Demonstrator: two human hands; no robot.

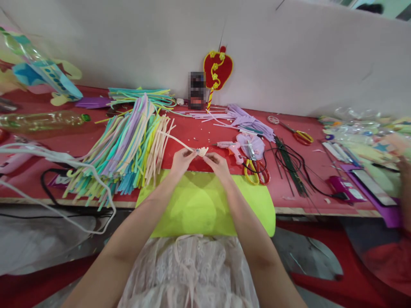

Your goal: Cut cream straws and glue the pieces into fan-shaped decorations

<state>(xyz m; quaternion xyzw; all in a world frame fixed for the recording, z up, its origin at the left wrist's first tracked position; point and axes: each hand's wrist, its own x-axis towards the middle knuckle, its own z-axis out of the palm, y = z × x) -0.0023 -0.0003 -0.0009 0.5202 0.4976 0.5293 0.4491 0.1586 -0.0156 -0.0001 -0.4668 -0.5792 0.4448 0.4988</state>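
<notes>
My left hand (183, 161) is closed in a pinch on a cream pipe cleaner (176, 139), whose long straight tail points up and to the left. Between my fingertips its other end is bent into a small zigzag-like bunch (202, 151). My right hand (218, 165) pinches this bunch from the right side. Both hands hover over the table's front edge, above a lime-green sheet (199, 201). Closest to my right hand lie a pink glue gun (236, 149) and scissors with yellow and red handles (257, 171).
Bundles of coloured pipe cleaners (118, 145) cover the left, beside a plastic bottle (45, 121) and a white cable (105, 196). Purple pipe cleaners (247, 119), green wires (289, 167) and more scissors (302, 136) lie right. A red apple-shaped craft (217, 70) stands behind. Another person's hand (405, 179) shows far right.
</notes>
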